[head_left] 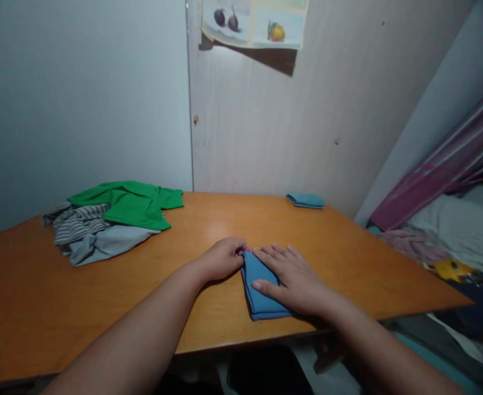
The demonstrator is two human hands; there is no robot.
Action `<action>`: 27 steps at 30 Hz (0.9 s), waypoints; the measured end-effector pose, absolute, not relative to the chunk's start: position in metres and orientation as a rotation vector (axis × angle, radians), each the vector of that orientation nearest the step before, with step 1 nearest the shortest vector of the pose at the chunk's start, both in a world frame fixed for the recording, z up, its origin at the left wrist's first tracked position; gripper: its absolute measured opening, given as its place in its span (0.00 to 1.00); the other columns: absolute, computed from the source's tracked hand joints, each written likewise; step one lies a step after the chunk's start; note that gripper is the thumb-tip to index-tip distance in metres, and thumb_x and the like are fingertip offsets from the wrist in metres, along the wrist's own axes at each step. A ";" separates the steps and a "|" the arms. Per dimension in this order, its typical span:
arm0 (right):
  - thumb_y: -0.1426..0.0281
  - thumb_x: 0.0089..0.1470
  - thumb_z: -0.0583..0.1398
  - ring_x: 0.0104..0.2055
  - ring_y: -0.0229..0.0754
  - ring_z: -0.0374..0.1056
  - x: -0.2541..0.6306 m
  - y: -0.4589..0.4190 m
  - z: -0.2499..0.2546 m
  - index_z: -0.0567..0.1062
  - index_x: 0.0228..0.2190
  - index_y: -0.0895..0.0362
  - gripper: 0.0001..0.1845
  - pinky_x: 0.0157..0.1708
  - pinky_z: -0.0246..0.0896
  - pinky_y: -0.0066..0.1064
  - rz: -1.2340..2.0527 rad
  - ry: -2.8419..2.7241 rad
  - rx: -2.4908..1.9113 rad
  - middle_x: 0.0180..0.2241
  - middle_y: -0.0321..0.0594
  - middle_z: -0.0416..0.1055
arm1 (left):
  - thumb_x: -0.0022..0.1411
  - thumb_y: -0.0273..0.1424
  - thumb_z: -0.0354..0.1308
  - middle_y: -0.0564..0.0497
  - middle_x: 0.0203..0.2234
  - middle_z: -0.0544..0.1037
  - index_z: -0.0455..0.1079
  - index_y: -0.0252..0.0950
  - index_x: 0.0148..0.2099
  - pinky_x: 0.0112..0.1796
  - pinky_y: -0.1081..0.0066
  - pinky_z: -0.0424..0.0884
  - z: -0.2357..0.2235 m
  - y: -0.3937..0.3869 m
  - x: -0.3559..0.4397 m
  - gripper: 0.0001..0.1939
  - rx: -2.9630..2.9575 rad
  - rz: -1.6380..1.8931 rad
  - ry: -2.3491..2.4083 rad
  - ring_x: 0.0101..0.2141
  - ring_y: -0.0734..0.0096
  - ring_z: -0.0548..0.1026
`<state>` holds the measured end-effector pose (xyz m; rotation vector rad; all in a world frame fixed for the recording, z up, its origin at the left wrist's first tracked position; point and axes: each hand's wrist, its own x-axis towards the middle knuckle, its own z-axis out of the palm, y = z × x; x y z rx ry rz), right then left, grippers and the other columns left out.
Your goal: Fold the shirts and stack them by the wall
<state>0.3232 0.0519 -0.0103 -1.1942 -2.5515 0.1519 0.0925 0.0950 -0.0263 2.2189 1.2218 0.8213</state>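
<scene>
A blue folded cloth (262,299), stacked in layers, lies near the front edge of the wooden table (208,219). My right hand (288,274) rests flat on top of it with the fingers stretched out, covering its right side. At the cloth's far left corner, my left hand (227,258) has its fingers closed in a pinch on the edge. The left fingertips are partly hidden from me.
At the back left lies a loose pile with a green shirt (138,203), a striped garment (80,222) and a grey garment (105,244). Another folded blue cloth (306,201) sits at the back right. Walls stand behind the table; a pink curtain (431,159) hangs right.
</scene>
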 end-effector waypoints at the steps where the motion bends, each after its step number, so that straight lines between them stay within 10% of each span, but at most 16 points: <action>1: 0.45 0.57 0.58 0.68 0.60 0.51 0.323 0.052 -0.010 0.55 0.66 0.41 0.40 0.65 0.40 0.62 0.179 -2.538 -1.196 0.66 0.42 0.57 | 0.53 0.25 0.54 0.53 0.29 0.76 0.74 0.37 0.37 0.33 0.72 0.66 -0.025 0.094 0.092 0.10 2.222 0.814 1.220 0.31 0.70 0.71; 14: 0.49 0.59 0.56 0.45 0.50 0.74 0.391 0.066 0.003 0.79 0.37 0.56 0.24 0.48 0.69 0.46 0.781 -1.215 -1.128 0.42 0.49 0.78 | 0.62 0.31 0.50 0.50 0.31 0.76 0.67 0.39 0.38 0.36 0.68 0.67 -0.010 0.089 0.094 0.05 2.284 1.076 1.374 0.35 0.65 0.74; 27: 0.52 0.54 0.63 0.33 0.40 0.71 0.384 -0.018 -0.016 0.76 0.35 0.57 0.20 0.31 0.66 0.30 1.167 -1.012 -1.101 0.34 0.42 0.76 | 0.69 0.37 0.53 0.45 0.47 0.78 0.71 0.39 0.52 0.52 0.55 0.67 -0.003 0.066 0.121 0.13 2.746 1.187 1.136 0.50 0.58 0.73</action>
